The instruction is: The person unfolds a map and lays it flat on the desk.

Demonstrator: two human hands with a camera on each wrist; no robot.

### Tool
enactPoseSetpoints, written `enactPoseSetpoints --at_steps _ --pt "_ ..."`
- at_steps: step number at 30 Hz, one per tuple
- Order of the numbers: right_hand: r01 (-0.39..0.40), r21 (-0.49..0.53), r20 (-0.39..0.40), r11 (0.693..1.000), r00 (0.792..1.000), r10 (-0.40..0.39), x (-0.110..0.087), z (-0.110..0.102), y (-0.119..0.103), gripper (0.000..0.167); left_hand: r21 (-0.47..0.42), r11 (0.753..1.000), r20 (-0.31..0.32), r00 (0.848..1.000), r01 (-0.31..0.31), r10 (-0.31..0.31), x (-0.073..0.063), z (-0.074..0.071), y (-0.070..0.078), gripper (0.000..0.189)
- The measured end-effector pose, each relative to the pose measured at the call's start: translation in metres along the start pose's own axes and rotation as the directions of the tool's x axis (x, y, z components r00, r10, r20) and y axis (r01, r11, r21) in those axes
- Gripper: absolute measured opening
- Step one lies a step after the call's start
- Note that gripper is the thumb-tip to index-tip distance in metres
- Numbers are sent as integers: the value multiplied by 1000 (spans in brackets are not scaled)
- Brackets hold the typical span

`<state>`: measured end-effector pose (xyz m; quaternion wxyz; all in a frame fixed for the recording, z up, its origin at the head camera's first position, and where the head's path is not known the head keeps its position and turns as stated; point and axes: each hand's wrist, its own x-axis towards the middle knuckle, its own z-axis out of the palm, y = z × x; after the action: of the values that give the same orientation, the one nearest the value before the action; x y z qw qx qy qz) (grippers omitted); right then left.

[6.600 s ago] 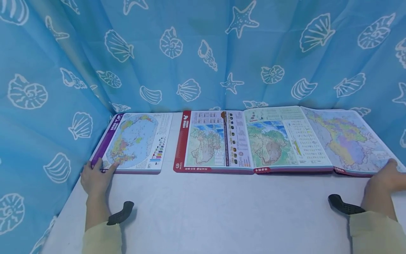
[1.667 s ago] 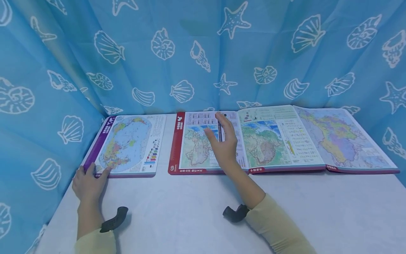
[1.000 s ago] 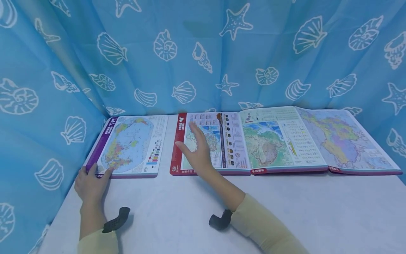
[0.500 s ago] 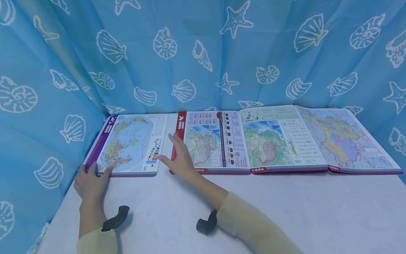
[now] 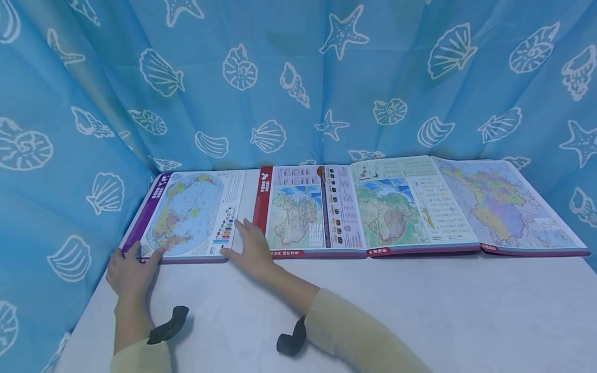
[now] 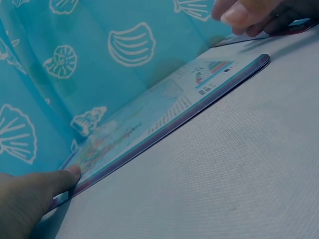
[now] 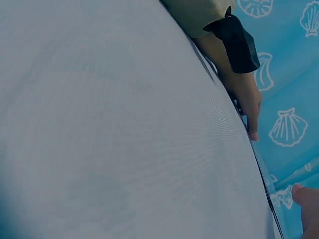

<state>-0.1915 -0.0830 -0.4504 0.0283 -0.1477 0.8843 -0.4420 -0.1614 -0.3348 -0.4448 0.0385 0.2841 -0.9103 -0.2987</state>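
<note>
In the head view a folded world map [image 5: 191,212] with a purple strip lies flat at the left. My left hand [image 5: 130,272] rests on its near left corner, fingers spread; in the left wrist view the thumb [image 6: 67,179] lies on top of the edge. My right hand [image 5: 254,248] is over the map's near right corner and the gap beside it, thumb and fingers apart, holding nothing; whether it touches the map I cannot tell. To its right a folding map of China [image 5: 298,217] with a red strip lies unfolded in three panels.
A blue curtain [image 5: 289,77] printed with shells and starfish hangs behind and to the left of the white table [image 5: 242,321]. Both maps lie close against it. A black curved piece sits at the left wrist [image 5: 170,326] and another at the right wrist [image 5: 293,339].
My right hand has gone from the far right panel of the China map leftward across it to the world map's right corner. My left hand has stayed on the left corner.
</note>
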Motion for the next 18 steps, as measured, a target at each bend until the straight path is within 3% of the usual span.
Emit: enactPoseSetpoints --at_steps 5,8,18 --pt "8 -171 36 985 999 -2 1 3 -3 76 5 1000 -6 1000 -2 2 0 2 -2 82" --pt "-1 -222 65 975 998 16 1 3 -5 76 4 1000 -3 1000 4 -4 0 3 -3 81" --pt "20 -172 116 985 993 0 3 8 -16 73 -7 1000 -20 1000 -21 21 1 0 -3 82"
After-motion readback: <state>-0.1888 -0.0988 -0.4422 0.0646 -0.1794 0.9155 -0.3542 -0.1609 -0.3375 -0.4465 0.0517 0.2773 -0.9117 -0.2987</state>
